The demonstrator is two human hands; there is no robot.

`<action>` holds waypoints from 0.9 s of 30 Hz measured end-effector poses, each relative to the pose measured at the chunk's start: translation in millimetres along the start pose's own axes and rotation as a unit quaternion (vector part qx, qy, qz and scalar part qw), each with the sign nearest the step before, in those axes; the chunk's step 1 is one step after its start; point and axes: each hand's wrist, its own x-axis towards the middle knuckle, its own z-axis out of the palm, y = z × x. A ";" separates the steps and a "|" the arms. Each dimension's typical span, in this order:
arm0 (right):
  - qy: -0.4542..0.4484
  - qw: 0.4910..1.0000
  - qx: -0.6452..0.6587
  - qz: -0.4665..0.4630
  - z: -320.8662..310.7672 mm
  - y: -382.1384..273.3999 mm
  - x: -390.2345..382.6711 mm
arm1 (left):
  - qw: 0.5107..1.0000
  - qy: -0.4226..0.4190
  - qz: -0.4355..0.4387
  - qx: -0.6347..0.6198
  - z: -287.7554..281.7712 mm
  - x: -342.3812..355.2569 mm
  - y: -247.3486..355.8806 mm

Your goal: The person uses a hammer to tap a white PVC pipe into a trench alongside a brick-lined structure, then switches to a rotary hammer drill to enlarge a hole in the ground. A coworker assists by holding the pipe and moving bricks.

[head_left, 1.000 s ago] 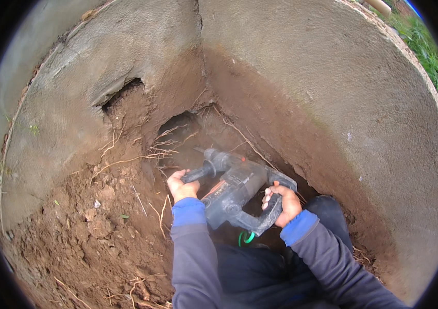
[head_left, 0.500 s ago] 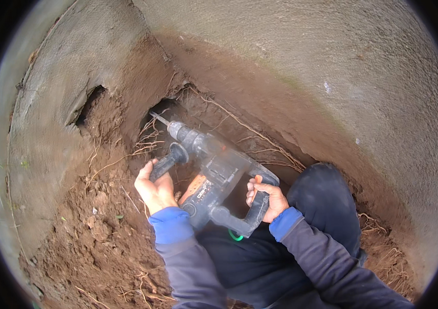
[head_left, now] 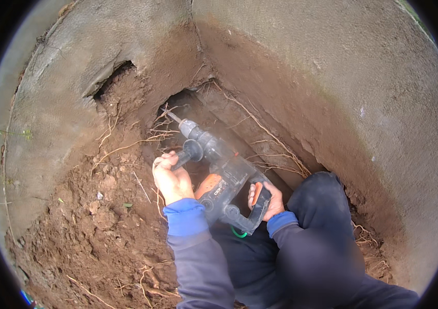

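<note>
Hammer drill [head_left: 219, 177]: gripped in both my hands, bit aimed into the hole [head_left: 178, 110] under the concrete wall [head_left: 301, 77]. My left hand [head_left: 171, 177] is clenched on the side handle; my right hand [head_left: 266, 198] wraps the rear grip.
Progress: a cavity is already dug, roots [head_left: 260, 139] exposed; packed earth remains around it, so I judge the work mid-way.
Ground: loose red soil [head_left: 90, 226], no flat surface.
Room: cramped pit between curved concrete walls.

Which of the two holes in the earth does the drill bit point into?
The drill bit enters the lower middle hole, not the left slot.
</note>
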 end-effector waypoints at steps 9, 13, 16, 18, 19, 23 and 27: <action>-0.072 0.997 0.026 -0.003 30.7 5.4 -25.8 | 0.991 0.058 -0.085 -0.091 -21.4 30.1 31.0; -0.089 0.995 -0.011 -0.033 70.5 -2.0 -45.9 | 0.983 0.061 -0.111 -0.130 -21.6 34.4 37.5; -0.027 0.995 -0.063 -0.065 96.0 -9.0 -58.6 | 0.977 0.108 -0.127 -0.134 -22.9 30.0 34.1; -0.042 0.995 -0.061 -0.063 114.9 -12.7 -65.3 | 0.981 0.058 -0.120 -0.139 -23.1 26.7 34.6; -0.050 0.994 -0.061 -0.069 125.3 -13.3 -69.7 | 0.972 0.092 -0.110 -0.186 -21.3 26.3 34.9; -0.040 0.970 -0.202 -0.133 168.7 -17.2 -75.1 | 0.948 0.195 -0.112 -0.225 -9.4 23.9 32.6; 0.033 0.971 -0.193 -0.137 191.4 -27.2 -67.1 | 0.932 0.194 -0.111 -0.286 5.7 22.3 25.9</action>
